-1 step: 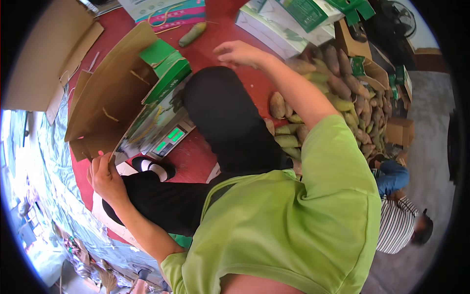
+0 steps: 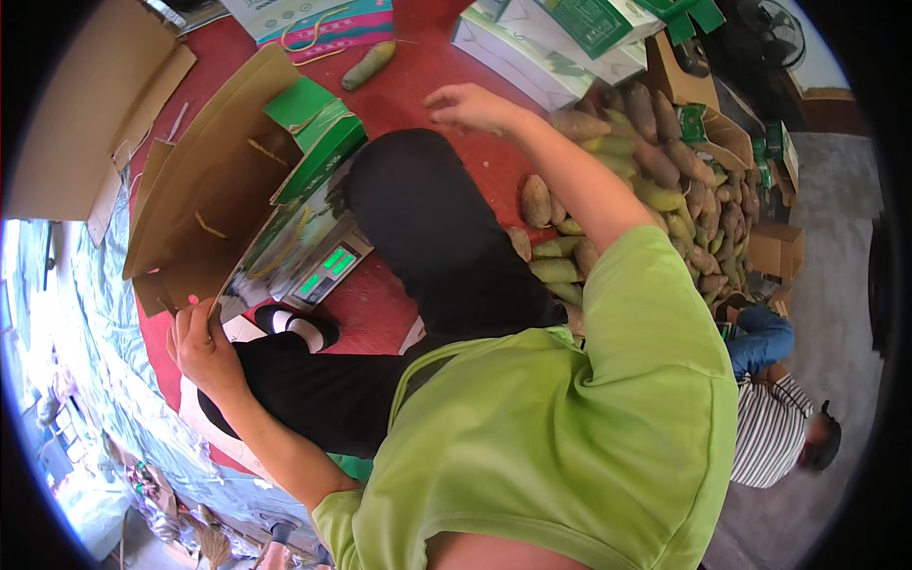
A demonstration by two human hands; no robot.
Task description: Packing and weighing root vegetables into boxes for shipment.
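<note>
My left hand [image 2: 204,351] pinches the near edge of an open cardboard box [image 2: 190,223], brown inside, with green-and-white printed outer panels. The box stands on a digital scale [image 2: 328,273], whose display glows green. My right hand [image 2: 467,106] hovers beyond my knee over the red floor covering, fingers loosely stretched and nothing in them. Left of it lies a single long green root vegetable [image 2: 369,66]. A heap of green and brownish root vegetables [image 2: 655,190] lies to the right, partly hidden by my right arm.
White-and-green cartons [image 2: 532,57] lie at the back right, near a black fan [image 2: 769,33]. A blue-and-pink package [image 2: 328,28] sits at the back. Large cardboard flaps [image 2: 85,104] stand at the far left. At the right, a person in a striped shirt [image 2: 768,432] is beside the heap.
My right hand has shifted very slightly to the right. The left hand keeps its grip on the box edge.
</note>
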